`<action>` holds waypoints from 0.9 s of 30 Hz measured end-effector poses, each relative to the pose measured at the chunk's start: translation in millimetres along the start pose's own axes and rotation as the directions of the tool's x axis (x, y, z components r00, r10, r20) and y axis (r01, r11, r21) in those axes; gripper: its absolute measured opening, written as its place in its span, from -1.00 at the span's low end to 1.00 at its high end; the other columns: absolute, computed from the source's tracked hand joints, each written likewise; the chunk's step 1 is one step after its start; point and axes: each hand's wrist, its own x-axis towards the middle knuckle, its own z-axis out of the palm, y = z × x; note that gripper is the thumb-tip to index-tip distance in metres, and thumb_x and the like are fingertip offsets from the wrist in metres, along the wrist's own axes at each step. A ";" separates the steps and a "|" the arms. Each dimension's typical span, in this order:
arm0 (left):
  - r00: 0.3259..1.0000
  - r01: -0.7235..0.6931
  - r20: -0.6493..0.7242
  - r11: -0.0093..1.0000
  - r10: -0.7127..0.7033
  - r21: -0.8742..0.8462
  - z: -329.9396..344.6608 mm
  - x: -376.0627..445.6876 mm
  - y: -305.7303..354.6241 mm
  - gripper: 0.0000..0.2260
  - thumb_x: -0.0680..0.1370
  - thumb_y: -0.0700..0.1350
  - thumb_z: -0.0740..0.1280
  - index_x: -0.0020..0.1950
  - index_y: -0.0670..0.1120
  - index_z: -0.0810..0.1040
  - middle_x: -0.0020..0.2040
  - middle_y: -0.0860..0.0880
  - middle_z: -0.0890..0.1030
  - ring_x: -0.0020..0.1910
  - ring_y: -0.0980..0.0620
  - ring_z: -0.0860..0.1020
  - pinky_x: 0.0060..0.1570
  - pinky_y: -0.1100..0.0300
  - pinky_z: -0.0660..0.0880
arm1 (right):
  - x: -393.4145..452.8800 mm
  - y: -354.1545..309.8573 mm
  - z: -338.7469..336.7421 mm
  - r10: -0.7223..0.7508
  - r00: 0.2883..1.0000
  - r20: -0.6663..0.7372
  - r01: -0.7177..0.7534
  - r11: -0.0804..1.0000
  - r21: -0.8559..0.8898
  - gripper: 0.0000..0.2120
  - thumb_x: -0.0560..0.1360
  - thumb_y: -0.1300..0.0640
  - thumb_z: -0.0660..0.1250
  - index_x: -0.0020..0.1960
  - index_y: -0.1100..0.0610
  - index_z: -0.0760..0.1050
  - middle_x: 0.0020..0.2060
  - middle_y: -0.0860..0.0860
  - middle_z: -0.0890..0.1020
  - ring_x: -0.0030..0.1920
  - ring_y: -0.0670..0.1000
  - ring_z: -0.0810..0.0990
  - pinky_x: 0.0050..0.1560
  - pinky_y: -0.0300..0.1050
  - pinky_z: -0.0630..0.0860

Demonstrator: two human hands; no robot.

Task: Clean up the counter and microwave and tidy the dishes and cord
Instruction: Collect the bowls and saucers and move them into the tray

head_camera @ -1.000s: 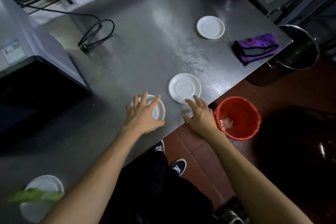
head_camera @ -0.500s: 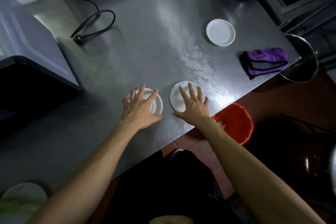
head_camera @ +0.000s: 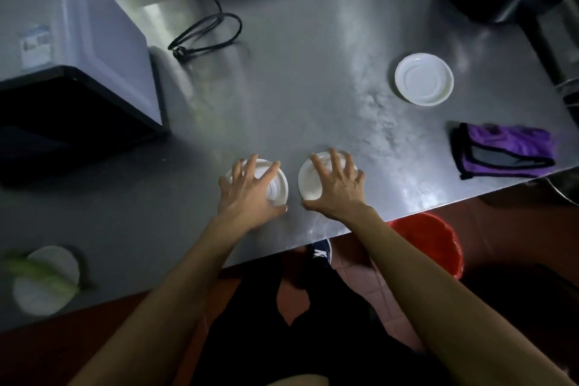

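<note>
4 white saucers on counter (head_camera: 313, 78): left hand (head_camera: 249, 194) fingers spread flat over near-left saucer (head_camera: 277, 186); right hand (head_camera: 336, 188) likewise on near-right saucer (head_camera: 308, 180); far saucer (head_camera: 424, 79); leaf-topped saucer (head_camera: 44, 280). 1 cord (head_camera: 203, 34), loop's long axis running left-right beside microwave (head_camera: 72, 50).

A brushed, dully reflective steel counter (head_camera: 313, 78) is seen, smeared with a whitish film toward two o'clock. Glossy white ceramic is shown by the saucer (head_camera: 424, 79) there. A soft purple cloth (head_camera: 504, 153) is laid at three o'clock. The red bin (head_camera: 435, 244) appears as smooth plastic, the cord (head_camera: 206, 31) as matt black rubber.
</note>
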 end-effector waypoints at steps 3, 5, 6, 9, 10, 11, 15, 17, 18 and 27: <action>0.995 0.092 -0.023 0.996 -0.092 -0.021 -4.4 -18.3 -0.5 -0.12 0.28 0.47 0.29 0.53 0.30 0.06 0.57 -0.04 0.07 0.51 -0.17 0.07 0.34 -0.27 0.24 | 0.3 -2.5 -7.0 -0.113 0.993 -0.024 0.113 0.994 0.004 -0.02 0.20 -0.40 0.39 0.50 -0.19 0.06 0.54 0.06 0.05 0.52 0.29 0.01 0.31 0.36 0.29; 0.988 0.145 -0.043 0.989 -0.146 -0.034 -9.0 -33.0 -5.6 -0.12 0.28 0.46 0.27 0.54 0.27 0.09 0.56 -0.06 0.11 0.48 -0.18 0.12 0.31 -0.26 0.28 | 2.0 -11.6 -12.7 -0.179 0.984 -0.021 0.179 0.984 -0.008 -0.01 0.20 -0.41 0.39 0.50 -0.20 0.04 0.54 0.06 0.03 0.51 0.29 0.01 0.31 0.37 0.29; 0.984 0.167 -0.056 0.985 -0.169 -0.037 -10.2 -41.5 -9.5 -0.12 0.27 0.46 0.26 0.54 0.25 0.10 0.54 -0.07 0.13 0.47 -0.18 0.14 0.30 -0.26 0.29 | 2.7 -18.4 -15.3 -0.214 0.976 -0.024 0.214 0.977 -0.019 0.00 0.20 -0.42 0.38 0.51 -0.20 0.04 0.54 0.06 0.04 0.51 0.29 0.02 0.31 0.37 0.30; 0.963 0.252 -0.068 0.962 -0.259 -0.103 -8.3 -69.2 -26.0 -0.14 0.31 0.45 0.28 0.54 0.24 0.09 0.54 -0.08 0.10 0.48 -0.21 0.09 0.31 -0.29 0.25 | 3.9 -46.7 -20.3 -0.334 0.942 -0.029 0.332 0.941 -0.056 0.02 0.21 -0.47 0.35 0.53 -0.20 0.01 0.56 0.06 0.02 0.51 0.28 0.03 0.29 0.35 0.31; 0.953 0.287 -0.060 0.949 -0.296 -0.131 -6.3 -78.5 -32.6 -0.16 0.32 0.45 0.27 0.53 0.24 0.08 0.55 -0.08 0.06 0.50 -0.22 0.05 0.33 -0.30 0.22 | 3.5 -57.7 -20.9 -0.372 0.928 -0.024 0.370 0.927 -0.067 0.02 0.22 -0.48 0.34 0.54 -0.21 -0.01 0.56 0.06 0.01 0.51 0.28 0.02 0.30 0.36 0.30; 0.941 0.323 -0.051 0.933 -0.335 -0.159 -4.3 -87.8 -40.1 -0.16 0.32 0.45 0.25 0.53 0.24 0.07 0.56 -0.08 0.03 0.52 -0.22 0.02 0.35 -0.31 0.19 | 2.5 -69.4 -21.1 -0.406 0.914 -0.016 0.404 0.911 -0.080 0.03 0.23 -0.50 0.33 0.55 -0.22 -0.03 0.57 0.05 -0.02 0.52 0.28 0.01 0.31 0.38 0.29; 0.877 0.461 -0.019 0.851 -0.481 -0.249 6.7 -126.3 -75.1 -0.10 0.26 0.49 0.18 0.55 0.26 0.03 0.59 -0.05 -0.05 0.54 -0.21 -0.06 0.38 -0.34 0.13 | -7.1 -119.8 -17.7 -0.527 0.850 0.007 0.524 0.843 -0.126 0.05 0.25 -0.52 0.31 0.57 -0.23 -0.08 0.60 0.05 -0.06 0.55 0.29 0.00 0.31 0.41 0.27; 0.838 0.517 -0.035 0.813 -0.544 -0.267 14.5 -150.0 -95.2 -0.08 0.24 0.51 0.12 0.56 0.25 0.04 0.60 -0.07 -0.03 0.54 -0.22 -0.03 0.36 -0.34 0.15 | -15.6 -148.3 -13.4 -0.576 0.817 0.024 0.573 0.807 -0.144 0.05 0.26 -0.52 0.31 0.58 -0.23 -0.10 0.60 0.06 -0.07 0.55 0.30 -0.01 0.32 0.42 0.27; 0.819 0.541 -0.039 0.793 -0.573 -0.280 18.6 -162.8 -105.9 -0.07 0.22 0.52 0.10 0.56 0.25 0.05 0.60 -0.07 -0.02 0.54 -0.22 -0.03 0.36 -0.34 0.15 | -20.9 -163.2 -10.5 -0.599 0.800 0.031 0.596 0.788 -0.154 0.06 0.26 -0.52 0.31 0.58 -0.22 -0.10 0.60 0.06 -0.08 0.55 0.30 -0.02 0.32 0.42 0.28; 0.668 0.680 -0.030 0.626 -0.744 -0.381 56.7 -302.4 -217.4 -0.09 0.27 0.49 0.23 0.56 0.27 0.03 0.59 -0.08 -0.02 0.55 -0.22 -0.03 0.38 -0.30 0.14 | -90.9 -320.5 29.8 -0.738 0.664 0.124 0.743 0.631 -0.225 0.01 0.28 -0.50 0.27 0.57 -0.21 -0.11 0.59 0.03 -0.10 0.55 0.29 -0.06 0.36 0.38 0.28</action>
